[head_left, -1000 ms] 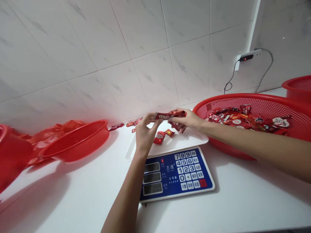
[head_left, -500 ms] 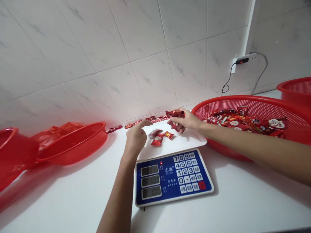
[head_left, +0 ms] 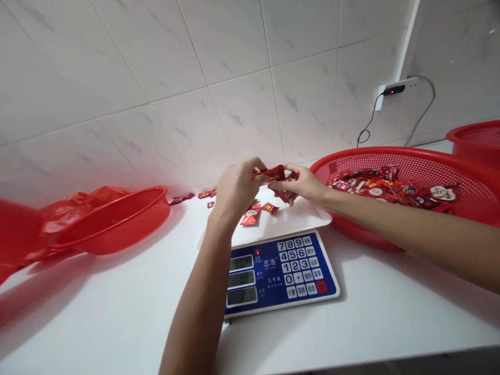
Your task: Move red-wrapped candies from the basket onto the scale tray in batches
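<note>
Over the white weighing pan (head_left: 300,219) of a digital scale (head_left: 273,273), my two hands meet. My left hand (head_left: 236,190) is closed in a pinch on a small red wrapped packet (head_left: 275,172), which also reaches the fingers of my right hand. My right hand (head_left: 307,183) is wrapped round several more red packets (head_left: 287,195). Below them on the pan lie a red packet with a pale round label (head_left: 250,215) and a smaller red and yellow packet (head_left: 270,208). Another packet there is partly hidden by my left hand. What the packets contain does not show.
A large red mesh basket (head_left: 363,152) at the right holds a heap of packets. Another red basket (head_left: 472,133) stands behind it. At left sits a tilted red basin (head_left: 128,226) beside red plastic bags (head_left: 74,208). Loose packets (head_left: 182,199) line the tiled wall.
My left hand has moved right and up to the packets at my right hand and now pinches one. My right hand stays over the pan. The view has shifted slightly.
</note>
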The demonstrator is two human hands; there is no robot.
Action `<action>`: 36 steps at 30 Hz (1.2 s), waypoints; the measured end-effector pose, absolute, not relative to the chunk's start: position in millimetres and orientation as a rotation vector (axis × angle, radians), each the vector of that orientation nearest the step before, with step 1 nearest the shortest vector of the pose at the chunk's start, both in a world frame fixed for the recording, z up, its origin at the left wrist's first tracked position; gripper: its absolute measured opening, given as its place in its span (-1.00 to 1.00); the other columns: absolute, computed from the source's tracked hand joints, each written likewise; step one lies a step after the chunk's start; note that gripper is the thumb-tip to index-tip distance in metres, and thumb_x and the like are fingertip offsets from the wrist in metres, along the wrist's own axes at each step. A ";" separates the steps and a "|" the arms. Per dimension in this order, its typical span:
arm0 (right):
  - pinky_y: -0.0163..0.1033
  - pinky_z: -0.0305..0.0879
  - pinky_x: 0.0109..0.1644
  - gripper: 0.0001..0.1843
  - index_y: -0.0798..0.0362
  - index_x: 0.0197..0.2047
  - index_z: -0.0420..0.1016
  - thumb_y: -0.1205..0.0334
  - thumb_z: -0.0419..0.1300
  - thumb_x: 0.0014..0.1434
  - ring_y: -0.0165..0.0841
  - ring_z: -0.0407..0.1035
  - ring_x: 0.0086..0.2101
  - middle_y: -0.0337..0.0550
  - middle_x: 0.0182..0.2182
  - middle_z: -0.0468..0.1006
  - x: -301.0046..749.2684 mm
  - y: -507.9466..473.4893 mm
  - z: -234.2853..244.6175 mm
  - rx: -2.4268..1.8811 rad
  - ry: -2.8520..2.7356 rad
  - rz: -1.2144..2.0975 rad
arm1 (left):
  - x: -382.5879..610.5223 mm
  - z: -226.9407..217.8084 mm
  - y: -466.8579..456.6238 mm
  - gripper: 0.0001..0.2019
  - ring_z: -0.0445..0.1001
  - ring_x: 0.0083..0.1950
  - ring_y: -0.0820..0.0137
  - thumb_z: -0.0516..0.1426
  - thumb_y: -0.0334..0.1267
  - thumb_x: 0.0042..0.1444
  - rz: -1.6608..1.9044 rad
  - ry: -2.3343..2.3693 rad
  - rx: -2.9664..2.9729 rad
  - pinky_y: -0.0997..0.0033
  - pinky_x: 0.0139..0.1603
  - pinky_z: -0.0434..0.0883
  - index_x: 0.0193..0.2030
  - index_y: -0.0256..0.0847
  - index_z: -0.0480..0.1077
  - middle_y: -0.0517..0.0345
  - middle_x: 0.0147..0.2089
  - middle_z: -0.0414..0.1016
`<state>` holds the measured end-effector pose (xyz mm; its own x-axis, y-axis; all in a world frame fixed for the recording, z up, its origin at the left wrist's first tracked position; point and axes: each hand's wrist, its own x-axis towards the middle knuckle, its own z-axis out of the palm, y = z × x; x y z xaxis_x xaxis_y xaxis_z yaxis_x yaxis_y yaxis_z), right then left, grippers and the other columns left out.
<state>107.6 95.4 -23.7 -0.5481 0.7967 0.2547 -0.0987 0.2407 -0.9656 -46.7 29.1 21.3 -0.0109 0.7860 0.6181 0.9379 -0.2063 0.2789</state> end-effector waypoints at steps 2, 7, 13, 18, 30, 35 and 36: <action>-0.35 0.33 -0.61 -0.58 0.14 0.04 0.38 0.32 0.35 0.13 -0.44 0.34 -0.61 -0.21 -0.53 0.50 108.3 96.8 -23.1 -0.717 -1.665 1.392 | -53.9 24.9 27.0 -0.95 0.46 -0.42 0.23 0.24 -0.34 0.06 -0.944 -1.827 -1.960 0.32 -0.45 0.32 -0.33 -0.11 0.54 0.09 -0.44 0.55; -0.35 0.35 -0.58 -0.65 0.15 0.03 0.40 0.30 0.30 0.19 -0.45 0.32 -0.59 -0.18 -0.51 0.50 108.2 96.5 -21.9 -0.798 -1.574 1.380 | -74.7 15.9 30.1 -0.91 0.36 -0.58 0.32 0.24 -0.33 -0.01 -0.786 -1.868 -2.062 0.40 -0.58 0.22 -0.50 -0.09 0.51 0.16 -0.56 0.49; -0.36 0.37 -0.56 -0.67 0.14 0.06 0.39 0.36 0.24 0.22 -0.47 0.32 -0.60 -0.18 -0.50 0.52 108.9 93.2 -22.2 -0.804 -1.562 1.421 | -83.0 14.6 31.8 -0.95 0.51 -0.44 0.26 0.27 -0.28 -0.02 -0.915 -1.909 -2.135 0.39 -0.51 0.35 -0.37 -0.09 0.56 0.12 -0.44 0.58; -0.37 0.38 -0.56 -0.71 0.11 0.02 0.40 0.41 0.20 0.22 -0.48 0.34 -0.58 -0.16 -0.42 0.54 109.3 93.3 -22.5 -0.735 -1.534 1.415 | -78.2 38.9 3.6 -0.88 0.53 -0.31 0.34 0.23 -0.29 0.05 -1.425 -1.608 -2.094 0.40 -0.28 0.47 -0.24 -0.11 0.56 0.16 -0.29 0.60; -0.34 0.55 -0.15 -0.64 0.18 -0.09 0.36 0.65 0.16 0.04 -0.40 0.47 -0.37 -0.19 -0.44 0.45 104.8 91.1 -19.1 -0.777 -1.307 1.711 | -41.5 46.0 -13.5 -0.64 0.46 -0.09 0.38 0.03 -0.67 0.04 -1.615 -1.380 -1.813 0.50 -0.26 0.41 -0.19 -0.11 0.39 0.23 -0.06 0.50; -0.40 0.51 -0.26 -0.87 0.15 -0.38 0.43 0.47 0.18 0.22 -0.43 0.45 -0.36 -0.08 -0.41 0.50 106.9 94.2 -19.3 -0.721 -1.423 1.573 | -35.3 48.9 -20.1 -0.69 0.46 0.02 0.34 0.14 -0.57 0.09 -1.662 -1.275 -1.843 0.51 -0.33 0.38 -0.17 -0.02 0.37 0.28 0.04 0.46; -0.41 0.49 -0.34 -0.85 0.15 -0.40 0.44 0.42 0.19 0.23 -0.43 0.43 -0.39 -0.08 -0.43 0.50 108.1 95.3 -19.7 -0.721 -1.467 1.528 | -34.5 49.2 -20.9 -0.68 0.47 0.01 0.35 0.14 -0.58 0.08 -1.669 -1.264 -1.847 0.51 -0.35 0.37 -0.16 -0.02 0.37 0.28 0.05 0.46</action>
<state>108.1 95.3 -19.7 -0.4504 0.8786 0.1585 -0.1946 0.0767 -0.9779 -34.5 -20.9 49.2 -0.0903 0.3759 0.9222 0.7857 -0.5422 0.2979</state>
